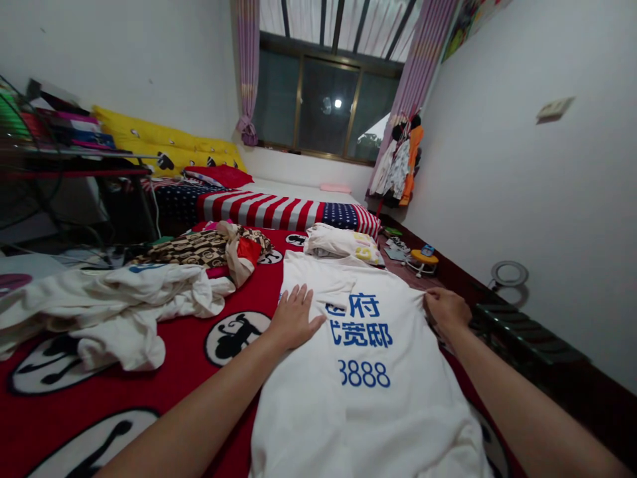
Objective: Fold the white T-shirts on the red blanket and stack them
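Observation:
A white T-shirt [398, 415] with blue lettering and digits lies spread in front of me on a red blanket [189, 405]. Its left side is folded inward, with a sleeve over part of the print. My left hand [296, 318] rests flat on that folded part, fingers stretched out. At the shirt's right edge, my right hand [446, 311] is closed, pinching the cloth at the sleeve. Just beyond the collar sits a bundled white garment [341, 242] with yellow print.
Crumpled white clothing [149, 302] and a brown patterned garment [192, 251] lie to the left. Behind is a bed with a striped, starred cover [263, 207]. A yellow stool [424, 257] and a dark slatted bench [532, 335] stand right. A cluttered desk [74, 169] is at left.

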`<state>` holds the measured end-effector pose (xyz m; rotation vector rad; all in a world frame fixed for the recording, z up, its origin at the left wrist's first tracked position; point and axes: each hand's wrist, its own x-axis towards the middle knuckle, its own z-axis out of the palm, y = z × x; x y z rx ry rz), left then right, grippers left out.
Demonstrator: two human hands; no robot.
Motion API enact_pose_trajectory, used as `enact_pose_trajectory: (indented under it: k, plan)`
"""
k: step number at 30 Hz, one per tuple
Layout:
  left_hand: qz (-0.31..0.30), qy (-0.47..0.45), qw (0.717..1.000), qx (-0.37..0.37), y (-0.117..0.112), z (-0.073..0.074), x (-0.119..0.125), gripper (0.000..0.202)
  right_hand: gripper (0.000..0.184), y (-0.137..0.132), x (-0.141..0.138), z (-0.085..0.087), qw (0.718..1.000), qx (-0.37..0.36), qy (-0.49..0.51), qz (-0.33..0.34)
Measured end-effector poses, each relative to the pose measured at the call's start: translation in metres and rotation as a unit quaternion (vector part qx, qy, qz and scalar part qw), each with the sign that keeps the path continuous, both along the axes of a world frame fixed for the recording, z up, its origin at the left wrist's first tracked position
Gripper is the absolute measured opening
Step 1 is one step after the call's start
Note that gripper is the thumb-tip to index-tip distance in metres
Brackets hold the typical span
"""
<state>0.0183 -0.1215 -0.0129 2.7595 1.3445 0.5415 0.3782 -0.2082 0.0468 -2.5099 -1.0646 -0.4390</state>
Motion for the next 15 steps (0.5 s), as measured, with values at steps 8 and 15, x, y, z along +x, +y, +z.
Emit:
enact_pose_trajectory:
  k: [8, 15]
  plan:
    - [-0.038, -0.132, 0.988, -0.071, 0.01, 0.003, -0.01, 0.07, 0.03, 0.037, -0.127, 0.046, 0.951, 0.043, -0.073, 0.296]
    - [-0.033, -0.293, 0.948, -0.122, 0.018, 0.008, -0.016, 0.063, 0.02, -0.026, -0.175, 0.033, 0.869, 0.013, -0.029, 0.494]
